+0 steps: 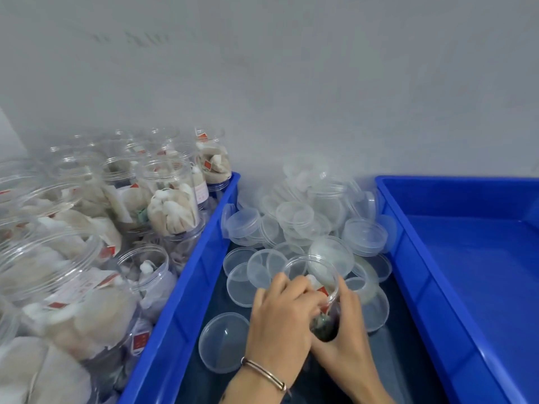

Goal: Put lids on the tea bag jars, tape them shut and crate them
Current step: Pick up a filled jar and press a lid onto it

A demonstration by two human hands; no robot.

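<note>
I hold an open jar [316, 290] at lower centre, my left hand [281, 319] and right hand [347, 328] both curled round it, above the loose lids [306, 220] heaped between two blue crates. The left crate [186, 287], its rim just beside my left wrist, is packed with filled jars [163, 196]. The right crate [472, 258] shows bare blue floor from its near rim to the frame's right edge.

both hands, left [281, 316] and right [348, 325], gripped an open jar [316, 279] above loose lids [294, 225] between two blue crates [186, 290].
</note>
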